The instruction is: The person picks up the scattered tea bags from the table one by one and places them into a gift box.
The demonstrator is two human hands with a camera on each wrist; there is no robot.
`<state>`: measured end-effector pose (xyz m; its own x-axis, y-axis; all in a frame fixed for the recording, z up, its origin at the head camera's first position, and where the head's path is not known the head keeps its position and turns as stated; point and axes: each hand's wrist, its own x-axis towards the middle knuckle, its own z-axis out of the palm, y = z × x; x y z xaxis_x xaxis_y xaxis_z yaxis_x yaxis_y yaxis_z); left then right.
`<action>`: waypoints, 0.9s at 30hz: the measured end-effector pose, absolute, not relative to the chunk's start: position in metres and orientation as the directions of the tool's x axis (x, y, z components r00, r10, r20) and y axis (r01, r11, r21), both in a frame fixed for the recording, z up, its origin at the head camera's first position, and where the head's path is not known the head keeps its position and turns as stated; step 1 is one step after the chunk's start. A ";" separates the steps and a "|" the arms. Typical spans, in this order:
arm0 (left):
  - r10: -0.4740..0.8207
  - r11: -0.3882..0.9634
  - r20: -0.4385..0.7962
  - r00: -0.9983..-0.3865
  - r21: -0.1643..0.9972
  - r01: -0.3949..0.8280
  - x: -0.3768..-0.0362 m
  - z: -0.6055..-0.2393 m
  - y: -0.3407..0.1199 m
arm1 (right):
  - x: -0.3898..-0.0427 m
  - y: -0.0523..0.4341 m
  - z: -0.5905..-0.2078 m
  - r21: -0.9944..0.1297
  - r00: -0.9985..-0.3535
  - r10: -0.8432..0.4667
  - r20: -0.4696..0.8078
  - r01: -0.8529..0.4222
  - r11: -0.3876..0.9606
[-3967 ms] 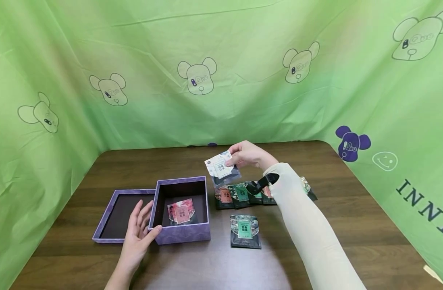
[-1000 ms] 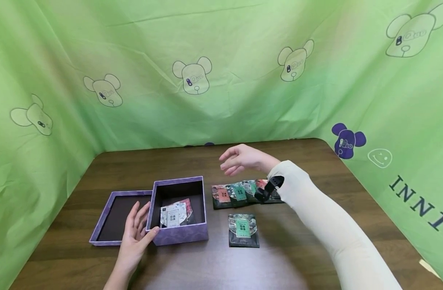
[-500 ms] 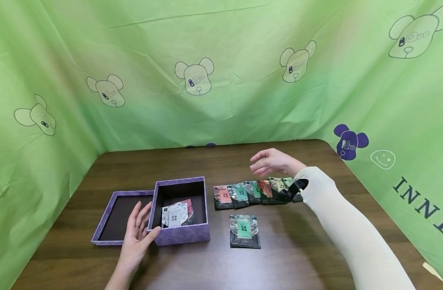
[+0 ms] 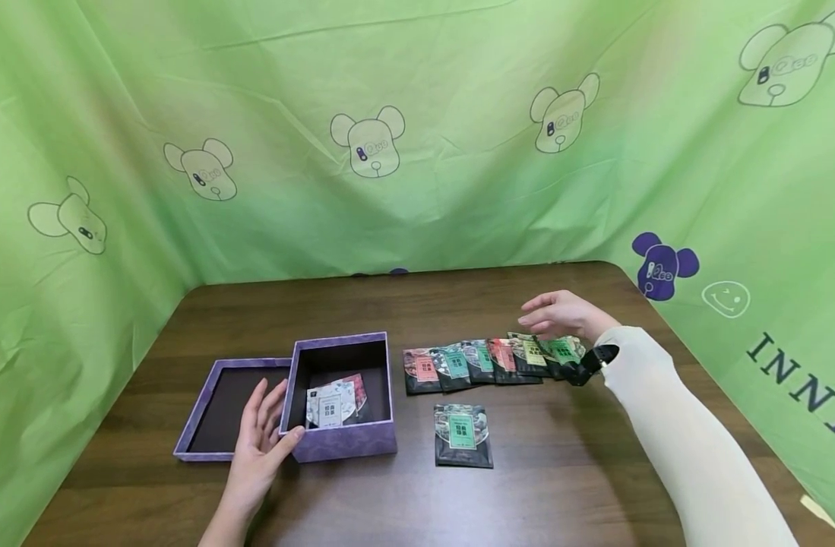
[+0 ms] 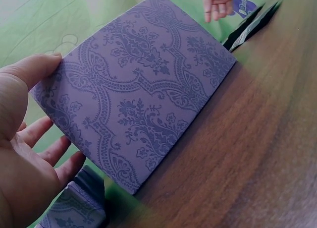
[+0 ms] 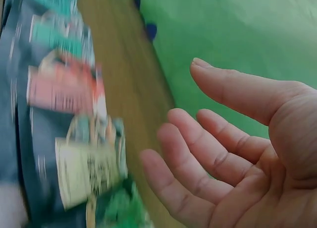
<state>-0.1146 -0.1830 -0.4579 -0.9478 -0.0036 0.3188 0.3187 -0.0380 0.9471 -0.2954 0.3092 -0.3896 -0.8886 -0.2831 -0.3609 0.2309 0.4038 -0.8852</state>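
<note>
My left hand (image 4: 256, 448) holds the near left corner of an open purple box (image 4: 345, 442), with the thumb at the front rim and the fingers along the left side. The left wrist view shows the box's patterned wall (image 5: 143, 89) close up. Inside lie a white tea packet (image 4: 330, 406) and, partly under it, a red one (image 4: 359, 391). My right hand (image 4: 561, 313) hovers, fingers loosely bent and holding nothing, just behind the right end of a row of overlapping tea packets. A yellow-labelled packet (image 4: 532, 353) and a green-labelled packet (image 4: 564, 349) are nearest it.
The box's lid (image 4: 229, 410) lies inside up on the wooden table (image 4: 308, 311), left of the box. One green-labelled tea packet (image 4: 461, 437) lies alone in front of the row. More packets, a red one (image 4: 422, 371) leftmost, make up the row. A green curtain (image 4: 390, 220) hangs behind.
The white tea packet, in my right hand four seconds ago, now lies in the box. My empty right hand has moved right along the row. My left hand has stayed at the box.
</note>
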 end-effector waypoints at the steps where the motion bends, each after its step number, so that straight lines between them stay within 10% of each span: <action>1: -0.004 -0.039 0.319 -0.948 0.947 0.319 -0.115 -0.458 -0.183 | -0.295 0.314 -0.391 -0.882 -0.888 -0.273 -0.369 0.241 0.406; 27: 0.000 -0.054 0.351 -0.936 0.935 0.350 -0.115 -0.460 -0.183 | -0.277 0.346 -0.419 -0.601 -0.913 -0.104 -0.395 0.171 0.781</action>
